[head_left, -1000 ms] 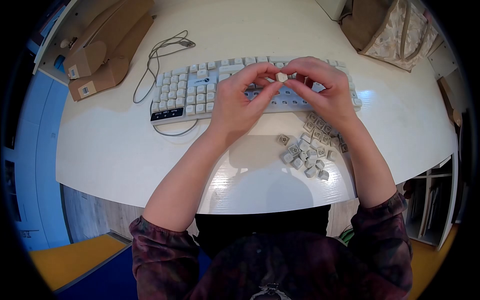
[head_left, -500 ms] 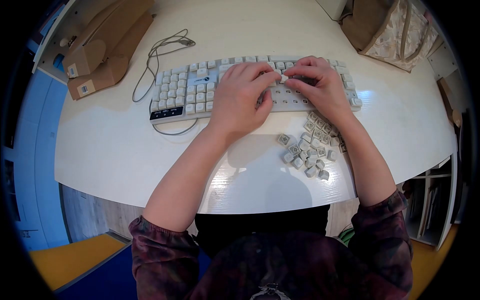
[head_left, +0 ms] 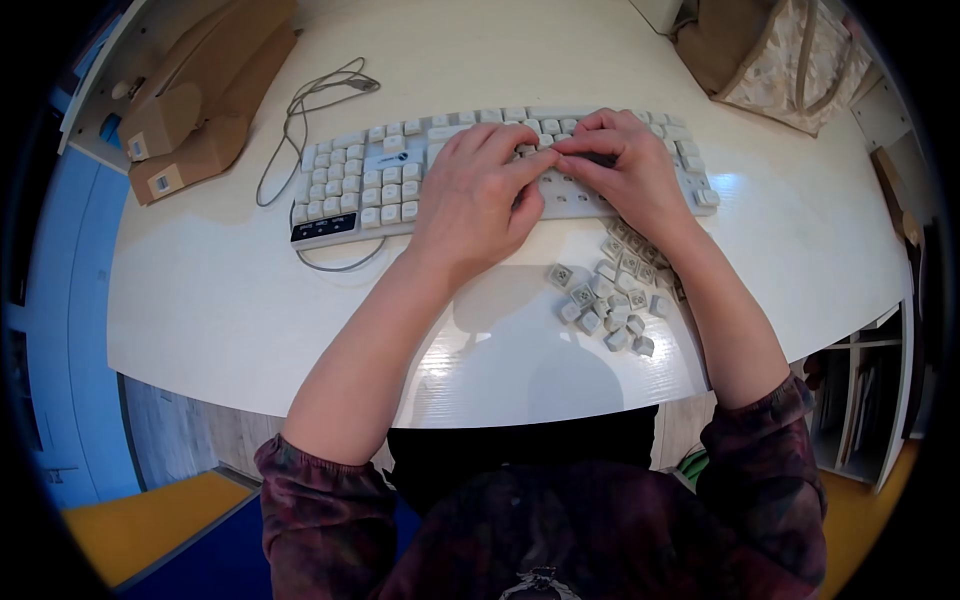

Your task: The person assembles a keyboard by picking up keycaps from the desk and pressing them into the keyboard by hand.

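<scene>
A beige keyboard lies across the white table; its right half has bare sockets where keys are off. Both hands rest on the middle of it. My left hand and my right hand bring their fingertips together, pressed down on a small keycap that is mostly hidden beneath them. A pile of several loose grey keycaps lies on the table just in front of the keyboard, under my right wrist.
The keyboard's cable loops at the back left. Cardboard boxes stand at the far left corner, and a patterned bag at the far right. The table's curved front edge is close to my body.
Both hands, which held the keycap raised above the keyboard, have come down onto the key field. The keycap now sits low under the fingertips.
</scene>
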Action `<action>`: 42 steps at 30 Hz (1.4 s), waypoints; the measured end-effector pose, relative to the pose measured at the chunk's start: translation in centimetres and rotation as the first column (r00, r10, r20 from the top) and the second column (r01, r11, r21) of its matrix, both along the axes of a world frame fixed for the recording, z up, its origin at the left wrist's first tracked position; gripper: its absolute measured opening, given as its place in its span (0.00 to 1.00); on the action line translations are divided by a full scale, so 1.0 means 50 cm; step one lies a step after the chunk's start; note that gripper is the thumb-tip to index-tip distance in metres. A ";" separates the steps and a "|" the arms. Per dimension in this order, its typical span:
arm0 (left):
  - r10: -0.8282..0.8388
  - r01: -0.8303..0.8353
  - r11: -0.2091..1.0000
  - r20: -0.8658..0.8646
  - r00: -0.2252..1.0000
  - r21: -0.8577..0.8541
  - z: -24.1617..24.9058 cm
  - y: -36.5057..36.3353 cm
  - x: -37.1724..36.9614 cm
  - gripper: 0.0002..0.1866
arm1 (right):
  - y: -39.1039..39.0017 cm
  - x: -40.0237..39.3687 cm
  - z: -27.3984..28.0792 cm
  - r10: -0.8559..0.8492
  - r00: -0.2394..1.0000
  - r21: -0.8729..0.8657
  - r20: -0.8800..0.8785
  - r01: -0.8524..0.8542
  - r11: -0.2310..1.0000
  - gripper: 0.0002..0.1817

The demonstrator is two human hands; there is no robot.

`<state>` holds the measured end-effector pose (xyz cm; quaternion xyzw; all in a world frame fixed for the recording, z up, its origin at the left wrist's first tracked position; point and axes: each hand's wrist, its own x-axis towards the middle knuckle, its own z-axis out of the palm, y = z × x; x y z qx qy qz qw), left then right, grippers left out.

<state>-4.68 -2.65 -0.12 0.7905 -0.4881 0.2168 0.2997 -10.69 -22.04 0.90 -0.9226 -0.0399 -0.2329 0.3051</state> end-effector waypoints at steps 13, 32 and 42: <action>0.027 -0.029 0.999 0.028 0.999 0.039 0.008 -0.002 -0.004 0.14 | -0.004 -0.003 0.003 0.043 0.999 -0.034 -0.007 -0.043 0.998 0.08; -0.286 0.232 0.957 -0.688 0.667 -0.173 0.080 0.025 -0.044 0.11 | -0.003 -0.010 0.023 0.199 0.980 0.565 0.012 -0.171 0.807 0.10; -0.552 0.056 0.829 -0.800 0.237 -0.556 0.066 0.019 -0.023 0.17 | 0.023 -0.033 0.048 0.285 0.945 0.511 0.158 -0.325 0.795 0.12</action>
